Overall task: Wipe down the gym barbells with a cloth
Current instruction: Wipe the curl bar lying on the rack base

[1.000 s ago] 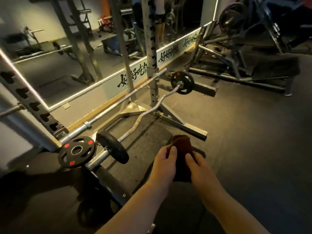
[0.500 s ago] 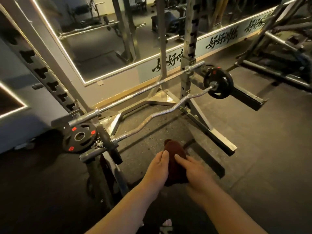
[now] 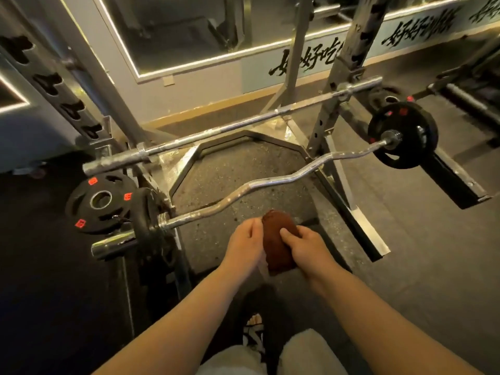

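Now left hand [image 3: 244, 247] and right hand [image 3: 311, 250] still pinch the brown cloth [image 3: 277, 239] (not yet touching metal), brought closer to the EZ curl bar [image 3: 270, 181] just beyond, so wiping seems imminent.

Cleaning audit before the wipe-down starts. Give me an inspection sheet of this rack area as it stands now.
Surface: dark rubber floor; speckled mat inside the rack base.
Job's things: brown cloth held in front of the curl bar, not on it; straight barbell racked behind.
Clutter: loose black plate with red marks by the curl bar's left end.
Hands: left hand and right hand both grip the cloth.
Cables: nothing seen.
Surroundings: rack upright, wall mirror, more equipment at far right, blurred.
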The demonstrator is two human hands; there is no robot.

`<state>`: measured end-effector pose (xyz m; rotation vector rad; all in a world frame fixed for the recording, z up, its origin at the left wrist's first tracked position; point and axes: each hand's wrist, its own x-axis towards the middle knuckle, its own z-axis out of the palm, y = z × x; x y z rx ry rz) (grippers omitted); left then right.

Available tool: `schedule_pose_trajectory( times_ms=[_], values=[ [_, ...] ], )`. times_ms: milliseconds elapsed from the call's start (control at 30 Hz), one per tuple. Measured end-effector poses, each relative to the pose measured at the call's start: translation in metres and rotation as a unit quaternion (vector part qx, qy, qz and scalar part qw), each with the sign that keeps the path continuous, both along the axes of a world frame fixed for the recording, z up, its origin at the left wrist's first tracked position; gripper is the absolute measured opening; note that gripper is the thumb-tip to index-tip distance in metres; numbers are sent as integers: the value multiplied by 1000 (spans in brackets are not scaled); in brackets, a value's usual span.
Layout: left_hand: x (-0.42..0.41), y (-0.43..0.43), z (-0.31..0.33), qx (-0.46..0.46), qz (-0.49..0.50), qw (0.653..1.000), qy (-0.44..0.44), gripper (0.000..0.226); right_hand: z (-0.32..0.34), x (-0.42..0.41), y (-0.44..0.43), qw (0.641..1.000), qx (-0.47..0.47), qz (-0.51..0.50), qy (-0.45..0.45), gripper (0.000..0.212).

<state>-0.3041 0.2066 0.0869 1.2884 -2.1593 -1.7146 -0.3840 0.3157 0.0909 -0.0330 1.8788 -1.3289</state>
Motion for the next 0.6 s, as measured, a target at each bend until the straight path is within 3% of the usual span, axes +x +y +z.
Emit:
schedule_pose_trajectory(
  times_ms=[167, 233, 400, 600],
  values=[
    [-37, -32, -19, -61, 50, 997, -27, 29, -20, -65, -35, 985, 79, 88, 128, 22],
    [-47, -42, -28, -92, 67, 993, -26, 27, -24, -91, -48, 973, 95, 117, 174, 11],
    [-69, -59, -49, -165, 87, 982, -7, 26, -42, -144, -86, 939, 72, 179, 283, 3],
    [-105, -86, -85, -257, 80, 962, -50, 34, -97, -166, -131, 882, 86, 253, 388, 50]
  ],
)
